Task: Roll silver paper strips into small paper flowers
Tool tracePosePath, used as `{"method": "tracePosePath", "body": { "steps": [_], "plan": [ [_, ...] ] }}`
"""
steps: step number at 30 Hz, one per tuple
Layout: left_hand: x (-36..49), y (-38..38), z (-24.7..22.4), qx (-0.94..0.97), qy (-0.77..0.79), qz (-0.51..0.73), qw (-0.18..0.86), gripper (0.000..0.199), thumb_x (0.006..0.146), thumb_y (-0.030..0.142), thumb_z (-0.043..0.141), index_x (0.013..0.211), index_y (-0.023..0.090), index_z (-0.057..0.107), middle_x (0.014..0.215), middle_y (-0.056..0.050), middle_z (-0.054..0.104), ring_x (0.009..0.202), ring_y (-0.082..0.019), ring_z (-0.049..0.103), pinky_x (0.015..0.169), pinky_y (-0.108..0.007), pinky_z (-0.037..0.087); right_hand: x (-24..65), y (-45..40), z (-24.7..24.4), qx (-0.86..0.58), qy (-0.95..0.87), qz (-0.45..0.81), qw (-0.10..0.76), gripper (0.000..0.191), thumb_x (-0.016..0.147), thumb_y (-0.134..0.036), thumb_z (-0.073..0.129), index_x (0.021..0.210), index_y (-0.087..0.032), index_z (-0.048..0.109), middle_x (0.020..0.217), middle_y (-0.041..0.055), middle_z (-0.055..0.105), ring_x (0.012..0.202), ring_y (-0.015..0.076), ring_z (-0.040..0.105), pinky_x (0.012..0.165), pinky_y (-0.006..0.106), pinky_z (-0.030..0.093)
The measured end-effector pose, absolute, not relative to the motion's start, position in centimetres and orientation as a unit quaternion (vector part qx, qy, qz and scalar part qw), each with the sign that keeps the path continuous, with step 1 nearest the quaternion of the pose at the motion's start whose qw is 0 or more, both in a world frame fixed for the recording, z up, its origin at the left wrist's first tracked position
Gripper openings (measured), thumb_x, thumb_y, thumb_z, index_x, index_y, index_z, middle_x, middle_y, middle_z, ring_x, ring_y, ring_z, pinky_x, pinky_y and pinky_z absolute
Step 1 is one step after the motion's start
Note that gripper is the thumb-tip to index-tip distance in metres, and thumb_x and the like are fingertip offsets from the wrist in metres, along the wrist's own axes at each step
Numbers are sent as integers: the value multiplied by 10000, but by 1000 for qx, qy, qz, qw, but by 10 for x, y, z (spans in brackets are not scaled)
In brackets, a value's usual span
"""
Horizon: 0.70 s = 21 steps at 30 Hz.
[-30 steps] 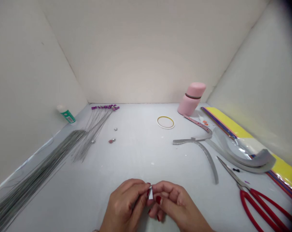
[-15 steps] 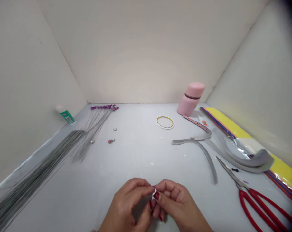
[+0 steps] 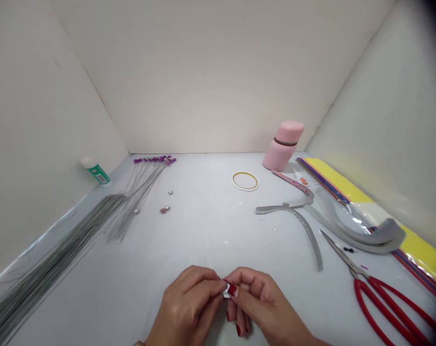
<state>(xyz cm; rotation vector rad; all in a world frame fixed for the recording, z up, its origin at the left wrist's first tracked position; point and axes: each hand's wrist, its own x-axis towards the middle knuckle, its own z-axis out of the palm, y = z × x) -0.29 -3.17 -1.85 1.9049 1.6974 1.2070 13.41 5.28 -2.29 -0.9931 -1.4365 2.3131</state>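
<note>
At the near middle of the table my left hand (image 3: 194, 302) and my right hand (image 3: 263, 300) meet at their fingertips. Between them is a small white piece (image 3: 226, 290), perhaps paper or foil, mostly covered by the fingers. My right thumb, with a dark red nail, presses on it from the right. My left thumb and index finger pinch its left side. Both hands are closed. Farther left lie a few small silver bits (image 3: 170, 192) and a reddish one (image 3: 163, 210). The nearest tool is a pair of scissors (image 3: 358, 271) with red handles on the right.
Left: a bundle of thin wires (image 3: 69, 245), wire stems with purple tips (image 3: 155, 160) and a green-and-white tube (image 3: 98, 174). Back right: a tape ring (image 3: 245, 188) and pink bottle (image 3: 278, 154). Grey strips (image 3: 307, 226) and packaged coloured sheets (image 3: 351, 185) lie right. White walls surround the table.
My left thumb has come up against the fingers, closing the gap in my left hand around the white piece. The view has shifted slightly; nothing else on the table has moved.
</note>
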Motion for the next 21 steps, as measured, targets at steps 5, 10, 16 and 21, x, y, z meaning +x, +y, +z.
{"method": "tracePosePath", "body": {
  "steps": [5, 10, 16, 21],
  "plan": [
    [4, -29, -18, 505, 623, 513, 306, 135, 790, 171, 542, 737, 172, 666, 714, -52, 623, 652, -141, 597, 582, -194, 460, 133, 54, -25, -318, -493, 799, 131, 376, 680, -493, 615, 694, -127, 531, 494, -16, 569, 353, 48, 472, 374, 158, 317],
    [9, -28, -21, 444, 621, 541, 354, 187, 797, 254, 537, 703, 175, 678, 697, -52, 622, 646, -151, 587, 585, -209, 443, 130, 53, -23, -335, -497, 789, 134, 405, 640, -511, 646, 664, -130, 512, 469, -20, 560, 330, 44, 460, 352, 150, 299],
    [10, -28, -21, 386, 633, 555, 376, 158, 743, 290, 595, 783, 156, 669, 712, -52, 649, 665, -166, 596, 602, -226, 461, 130, 51, -22, -328, -511, 779, 157, 380, 680, -486, 623, 642, -130, 496, 459, -22, 551, 330, 38, 444, 351, 146, 287],
    [7, -28, -16, 381, 649, 532, 388, 170, 761, 288, 566, 744, 145, 655, 646, -39, 658, 629, -161, 582, 604, -233, 452, 132, 48, -30, -292, -540, 769, 178, 281, 742, -398, 598, 728, -132, 508, 538, -14, 578, 382, 47, 467, 389, 159, 322]
  ]
}}
